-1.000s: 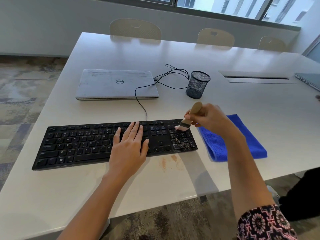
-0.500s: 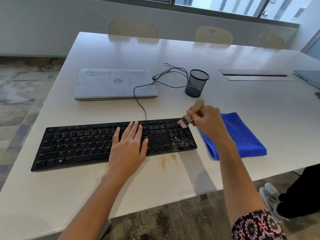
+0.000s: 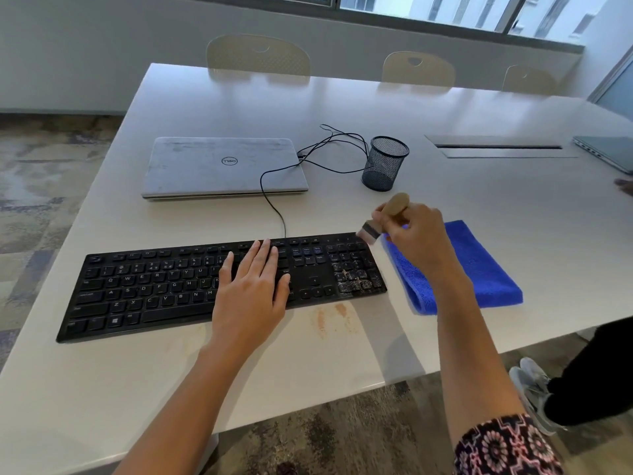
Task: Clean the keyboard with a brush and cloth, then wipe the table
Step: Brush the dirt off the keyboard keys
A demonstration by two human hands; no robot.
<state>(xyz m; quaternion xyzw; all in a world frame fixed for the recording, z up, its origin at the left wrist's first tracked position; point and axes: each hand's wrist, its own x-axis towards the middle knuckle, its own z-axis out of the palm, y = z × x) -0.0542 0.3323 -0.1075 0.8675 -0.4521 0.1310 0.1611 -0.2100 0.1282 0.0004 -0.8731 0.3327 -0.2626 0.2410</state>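
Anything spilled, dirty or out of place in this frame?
Yes. Brownish crumbs coat the lower right keys of the keyboard, and orange smears mark the table just in front of them. Both look like spilled dirt not yet cleaned.

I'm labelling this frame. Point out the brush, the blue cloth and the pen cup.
brush [image 3: 371, 230], head view, on its metal band.
blue cloth [image 3: 486, 269], head view, on its flat top.
pen cup [image 3: 384, 169], head view, on its mesh wall.

Black keyboard [image 3: 219, 286], orange-brown grime on numpad; blue cloth [image 3: 479, 269]; tan brush [image 3: 390, 214]; silver laptop [image 3: 222, 168]; floral sleeve [image 3: 503, 447].
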